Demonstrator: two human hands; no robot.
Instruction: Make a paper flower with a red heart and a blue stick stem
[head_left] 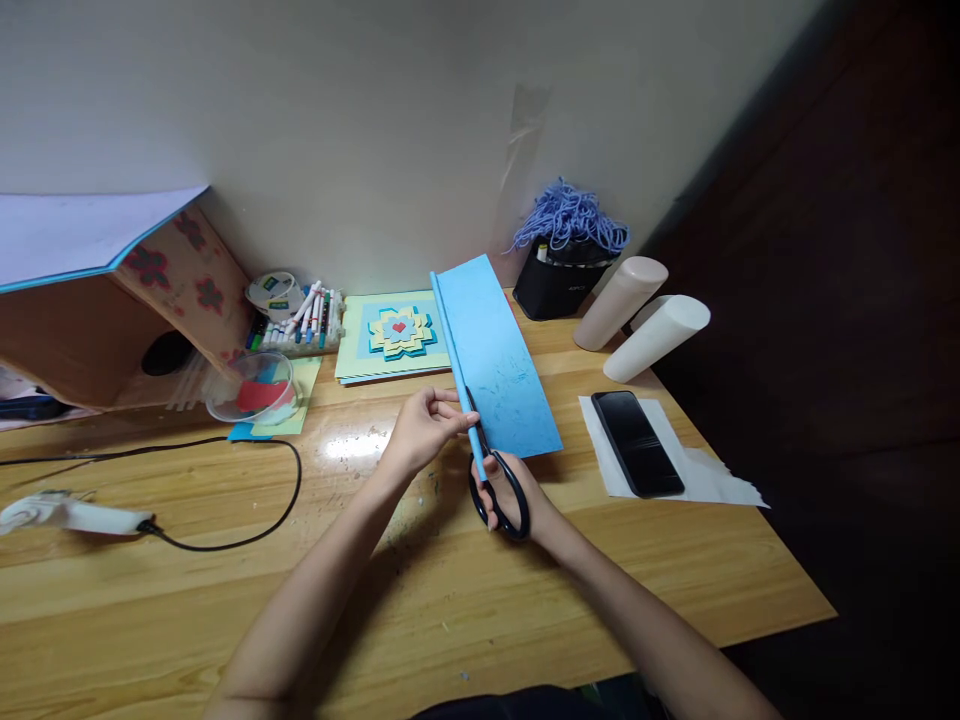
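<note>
A long narrow blue paper strip or roll (452, 345) runs down toward me in the middle of the view. My left hand (424, 430) pinches its lower part between thumb and fingers. My right hand (517, 490) is closed on black-handled scissors (523, 515), whose blades point up and away beside the blue strip and are partly hidden by it. The strip's lower end reaches down over the scissors, near my right fingers. A wide blue sheet (506, 370) with small marks or scraps on it lies behind and right of the strip.
Layered paper flower (399, 330) on pale sheets, markers (311, 315) and a clear bowl (259, 392) stand left. Further left are a decorated box (187, 270) and a white corded tool (82, 515). A black holder (559, 280), two rolls (656, 335) and a phone (637, 443) are right.
</note>
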